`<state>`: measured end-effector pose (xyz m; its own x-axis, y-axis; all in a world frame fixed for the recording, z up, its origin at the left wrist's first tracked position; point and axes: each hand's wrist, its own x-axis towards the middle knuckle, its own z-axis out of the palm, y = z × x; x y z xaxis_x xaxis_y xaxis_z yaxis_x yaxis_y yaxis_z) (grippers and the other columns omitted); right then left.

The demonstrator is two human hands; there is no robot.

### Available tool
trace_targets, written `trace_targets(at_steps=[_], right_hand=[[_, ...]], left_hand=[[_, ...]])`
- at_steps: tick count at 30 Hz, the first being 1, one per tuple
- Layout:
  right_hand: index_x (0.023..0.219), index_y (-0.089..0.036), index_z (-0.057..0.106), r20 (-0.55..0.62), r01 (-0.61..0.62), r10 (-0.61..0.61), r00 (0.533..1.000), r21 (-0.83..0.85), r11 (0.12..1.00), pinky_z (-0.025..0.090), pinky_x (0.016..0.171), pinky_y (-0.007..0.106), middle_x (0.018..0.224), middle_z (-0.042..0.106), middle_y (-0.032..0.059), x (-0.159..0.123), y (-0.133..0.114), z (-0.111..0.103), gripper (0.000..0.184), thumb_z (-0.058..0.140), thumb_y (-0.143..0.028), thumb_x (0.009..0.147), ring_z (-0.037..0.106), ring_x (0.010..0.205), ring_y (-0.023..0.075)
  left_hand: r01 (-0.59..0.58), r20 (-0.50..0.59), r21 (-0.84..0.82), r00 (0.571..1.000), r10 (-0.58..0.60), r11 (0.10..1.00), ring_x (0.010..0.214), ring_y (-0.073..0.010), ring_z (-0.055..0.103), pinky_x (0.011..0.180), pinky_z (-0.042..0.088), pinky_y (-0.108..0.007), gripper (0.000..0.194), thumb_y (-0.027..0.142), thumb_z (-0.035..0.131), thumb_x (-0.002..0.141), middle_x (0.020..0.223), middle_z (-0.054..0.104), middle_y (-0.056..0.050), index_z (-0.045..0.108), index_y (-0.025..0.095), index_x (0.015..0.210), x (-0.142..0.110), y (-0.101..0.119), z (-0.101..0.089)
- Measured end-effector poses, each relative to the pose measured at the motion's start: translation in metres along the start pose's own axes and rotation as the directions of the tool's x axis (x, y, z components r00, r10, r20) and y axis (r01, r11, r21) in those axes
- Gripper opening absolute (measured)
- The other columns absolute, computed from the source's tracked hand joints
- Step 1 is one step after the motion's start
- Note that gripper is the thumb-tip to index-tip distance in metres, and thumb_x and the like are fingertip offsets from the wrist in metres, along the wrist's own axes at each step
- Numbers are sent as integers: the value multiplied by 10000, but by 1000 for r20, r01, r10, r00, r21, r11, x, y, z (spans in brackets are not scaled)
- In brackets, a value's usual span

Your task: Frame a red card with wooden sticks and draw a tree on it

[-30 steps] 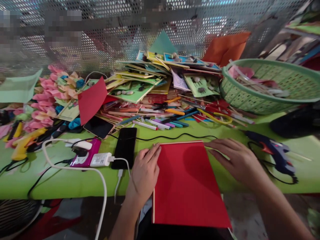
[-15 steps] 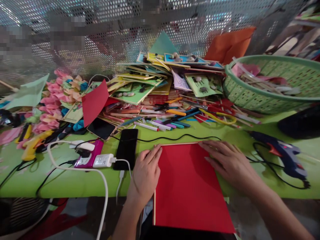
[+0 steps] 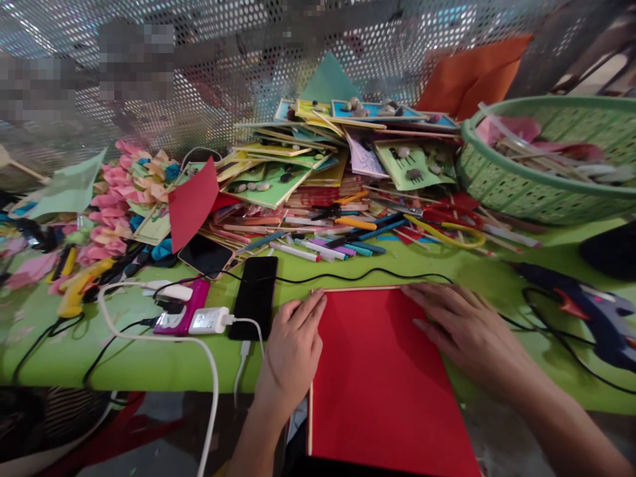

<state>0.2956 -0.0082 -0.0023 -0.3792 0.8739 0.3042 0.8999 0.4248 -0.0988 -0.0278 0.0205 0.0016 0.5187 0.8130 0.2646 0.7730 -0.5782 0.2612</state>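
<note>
A red sheet of card (image 3: 382,384) lies partly on the table and reaches past its front edge. Thin pale wooden sticks run along its top and left edges. My left hand (image 3: 293,344) rests over the upper left corner, its fingers stretched and lying flat on the stick and card. At the upper right corner is my right hand (image 3: 462,324), fingertips on the end of the top stick, fingers extended and slightly apart. Neither hand is wrapped around anything. To the right of my right hand lies a dark blue glue gun (image 3: 591,308) with its cord.
Behind the card are scattered markers (image 3: 318,248), piled pebble-decorated cards (image 3: 278,182) and a green basket (image 3: 541,192). To the left lie a black phone (image 3: 254,291), a purple power strip (image 3: 191,308) with cables, a yellow glue gun (image 3: 79,288) and pink paper flowers (image 3: 112,232).
My right hand has moved left from beside the card onto its upper right corner. My left hand stays at its corner. The camera view has shifted slightly.
</note>
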Motion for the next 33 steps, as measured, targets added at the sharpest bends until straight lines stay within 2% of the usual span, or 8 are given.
trace_targets(at_steps=[4,8,20,25,29,33], right_hand=[[1484,-178,608,10,-27,27,1000,18,999,548,953,502,1420,699,131,-2,0,3,470,440,-388,1099,658,1220,326],[1499,-192,588,20,-36,35,999,37,999,530,967,497,1440,685,117,-2,0,3,463,464,-377,1093,644,1230,319],[1477,-235,615,-8,-40,39,999,-20,999,526,889,476,1339,744,107,-2,-1,-1,482,421,-432,1082,690,1116,326],[1451,-192,636,2,-23,23,1000,-66,998,550,890,498,1337,747,128,0,-2,-2,506,380,-429,1085,701,1117,336],[1457,-152,607,-13,5,-6,1000,-79,997,545,897,523,1358,726,155,-2,-1,1,515,380,-429,1087,690,1140,362],[1484,-140,565,-28,30,-32,999,-87,996,538,891,529,1370,710,174,-4,0,2,506,398,-406,1088,681,1150,376]], left_hand=[[10,18,-1,1000,-10,1000,1292,-273,599,1083,510,-459,646,-12,446,942,1562,605,-104,516,145,1565,0,2,-1],[30,22,-19,999,-30,999,1260,-265,611,1074,512,-459,665,-18,441,933,1560,608,-95,511,165,1568,0,2,-3],[36,55,-42,998,-33,998,1319,-260,604,1078,511,-454,650,-19,417,921,1556,612,-105,532,135,1542,1,3,-7],[50,46,-78,998,-46,996,1345,-254,606,1094,514,-466,669,-28,414,914,1577,593,-81,515,160,1548,2,4,-7],[12,-20,-124,1000,-14,992,1367,-224,614,1109,527,-449,609,-2,416,968,1543,626,-81,511,178,1542,2,5,-8],[78,-163,-139,982,-100,987,1334,-223,632,1112,539,-428,491,53,421,1044,1461,677,-98,562,189,1494,1,5,-9]])
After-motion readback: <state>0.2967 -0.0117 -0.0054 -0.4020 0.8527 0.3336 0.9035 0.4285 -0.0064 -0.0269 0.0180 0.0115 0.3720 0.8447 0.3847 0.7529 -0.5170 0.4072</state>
